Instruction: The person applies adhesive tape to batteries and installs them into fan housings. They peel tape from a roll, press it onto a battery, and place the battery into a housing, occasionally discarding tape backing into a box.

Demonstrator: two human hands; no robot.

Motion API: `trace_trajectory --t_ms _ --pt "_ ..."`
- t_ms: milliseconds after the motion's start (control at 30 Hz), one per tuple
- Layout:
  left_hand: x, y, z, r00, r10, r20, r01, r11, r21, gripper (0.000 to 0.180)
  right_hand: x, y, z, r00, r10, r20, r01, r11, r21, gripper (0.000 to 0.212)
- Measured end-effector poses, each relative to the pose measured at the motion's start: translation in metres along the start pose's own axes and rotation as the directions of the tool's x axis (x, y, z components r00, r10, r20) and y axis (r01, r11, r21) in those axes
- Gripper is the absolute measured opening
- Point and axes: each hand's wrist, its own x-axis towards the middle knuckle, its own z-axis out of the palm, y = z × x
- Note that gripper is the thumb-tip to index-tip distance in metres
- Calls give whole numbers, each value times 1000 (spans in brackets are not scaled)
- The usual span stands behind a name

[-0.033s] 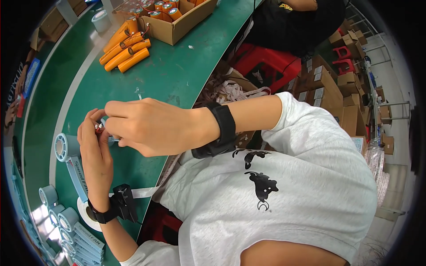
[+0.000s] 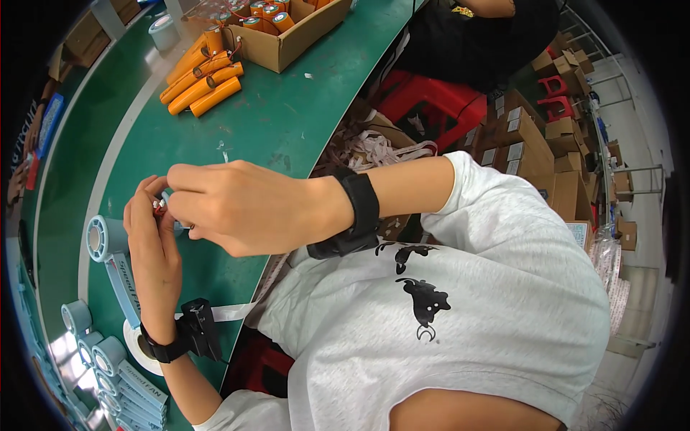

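Observation:
Above the green table [image 2: 273, 108], my two hands meet closely in front of me. My left hand [image 2: 153, 248] has its fingers bent around a light blue fan part, mostly covered by the hands. Small white wire connectors [image 2: 159, 207] with red wires show between the fingertips. Coming in from the right, my right hand [image 2: 230, 205] lies over the part, its thumb and fingers pinched at the connectors. Its exact grip is hidden behind the knuckles. Just left of my left hand lies a light blue handheld fan [image 2: 103, 238] with a ribbed round head.
Orange wired battery packs [image 2: 208, 86] are piled at the far side by an open cardboard box [image 2: 295, 43] of more packs. Several light blue fans [image 2: 129, 384] stand at lower left. A white tape roll [image 2: 141, 348] lies by my left wrist. A person [image 2: 481, 43] sits beside a red stool [image 2: 438, 104].

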Motion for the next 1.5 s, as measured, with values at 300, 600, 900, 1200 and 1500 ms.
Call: trace_trajectory --t_ms 300,600,900,1200,1500 --pt "-1 -1 4 999 16 -31 -14 999 45 24 -3 -1 11 996 71 -51 -74 995 -72 19" --pt "1 -3 4 999 -31 -29 32 999 30 24 -8 -3 25 974 77 -212 -99 990 -95 18" --pt "-7 -22 5 992 122 -44 -112 978 178 29 25 -1 4 981 22 195 -1 994 -107 17" --pt "-10 -14 13 956 292 -20 -266 895 358 29 17 -15 -7 965 -66 -254 54 997 -54 15" --pt "-2 5 8 995 98 -36 -88 974 210 24 -12 -6 4 997 37 -71 -42 997 -64 13"
